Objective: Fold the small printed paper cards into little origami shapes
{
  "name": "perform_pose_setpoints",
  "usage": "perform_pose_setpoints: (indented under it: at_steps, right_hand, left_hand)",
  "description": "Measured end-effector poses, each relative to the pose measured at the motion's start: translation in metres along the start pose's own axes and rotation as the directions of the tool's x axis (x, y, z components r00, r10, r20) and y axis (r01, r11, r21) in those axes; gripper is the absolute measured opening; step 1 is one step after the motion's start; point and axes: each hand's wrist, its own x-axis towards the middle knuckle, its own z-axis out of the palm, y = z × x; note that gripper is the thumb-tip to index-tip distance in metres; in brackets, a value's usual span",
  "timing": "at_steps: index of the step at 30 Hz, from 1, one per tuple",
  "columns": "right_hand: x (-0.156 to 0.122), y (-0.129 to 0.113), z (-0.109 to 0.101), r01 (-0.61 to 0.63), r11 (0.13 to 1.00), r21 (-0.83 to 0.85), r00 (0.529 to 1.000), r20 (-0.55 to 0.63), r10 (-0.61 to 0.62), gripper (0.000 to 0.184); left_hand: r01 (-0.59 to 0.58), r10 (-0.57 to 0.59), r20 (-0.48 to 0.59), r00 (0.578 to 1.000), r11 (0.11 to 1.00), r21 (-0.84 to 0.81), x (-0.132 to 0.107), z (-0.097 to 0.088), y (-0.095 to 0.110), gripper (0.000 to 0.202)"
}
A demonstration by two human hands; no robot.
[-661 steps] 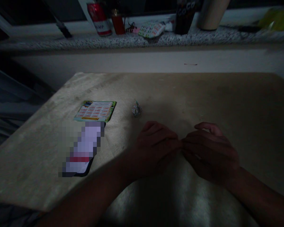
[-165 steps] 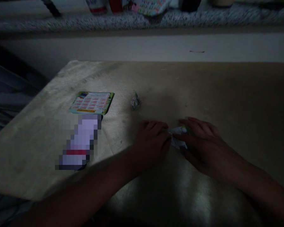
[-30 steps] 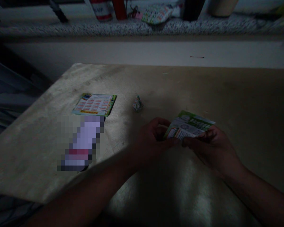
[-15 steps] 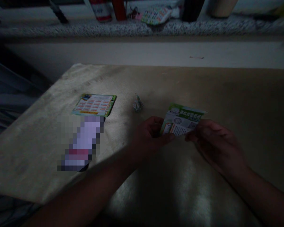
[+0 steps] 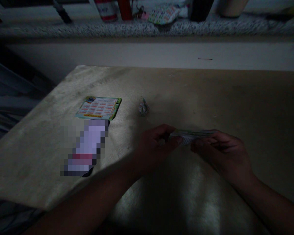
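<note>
Between my two hands is a printed card [image 5: 186, 139], tilted so that I see it almost edge-on. My left hand [image 5: 159, 140] pinches its left end, thumb on the near face. At the right end my right hand [image 5: 220, 151] grips it with thumb and fingers. Both hands are above the table [image 5: 254, 107]. Beyond my left hand lies a small crumpled piece of printed paper [image 5: 143, 107]. The dim light hides most of the card's print.
A card printed like a calendar [image 5: 99, 107] lies flat at the left. Just in front of it is a phone [image 5: 89, 145] with a blurred-out screen. Behind the table, a speckled stone sill [image 5: 137, 30] carries a printed bag [image 5: 164, 14] and several containers.
The card has tipped from showing its green and white printed face to lying nearly edge-on. My right thumb has moved in along its near edge; both hands keep hold.
</note>
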Motion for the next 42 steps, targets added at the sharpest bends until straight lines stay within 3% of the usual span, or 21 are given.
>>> perform_pose_setpoints:
  at_steps: [13, 19, 26, 33, 36, 39, 42]
  right_hand:
    - [0.001, -0.004, 0.006, 0.048, 0.997, -0.052, 0.999, 0.01, -0.048, 0.014]
    - [0.0, -0.005, 0.005, 0.096, 0.989, -0.114, 0.995, -0.004, -0.097, 0.009]
    - [0.002, -0.006, 0.005, 0.068, 0.994, -0.084, 0.997, 0.034, -0.065, 0.007]
    - [0.001, -0.002, 0.002, 0.043, 0.993, -0.108, 0.999, 0.015, -0.042, 0.017]
    - [0.0, -0.003, 0.001, 0.079, 0.989, -0.126, 0.996, -0.028, -0.084, 0.014]
    - [-0.001, -0.005, 0.0, 0.152, 0.972, -0.181, 0.985, -0.053, -0.164, 0.005]
    - [0.0, -0.007, -0.002, 0.293, 0.916, -0.274, 0.953, 0.002, -0.304, 0.014]
  left_hand:
    - [0.073, -0.074, 0.043, 0.996, 0.997, 0.016, -0.004, 0.004, 0.0, 0.026]
    - [0.112, -0.113, 0.05, 0.992, 0.994, 0.01, -0.005, 0.004, 0.006, 0.018]
    - [0.162, -0.157, 0.063, 0.986, 0.983, -0.086, -0.004, 0.005, 0.01, 0.015]
    - [0.097, -0.099, 0.015, 0.995, 0.99, 0.101, -0.005, 0.0, 0.013, 0.028]
    - [0.106, -0.105, -0.011, 0.994, 0.988, 0.111, -0.005, -0.003, 0.018, 0.025]
    - [0.173, -0.173, 0.033, 0.984, 0.985, -0.006, -0.007, -0.003, 0.02, 0.032]
    - [0.215, -0.204, 0.092, 0.975, 0.968, -0.127, -0.009, -0.001, 0.019, 0.037]
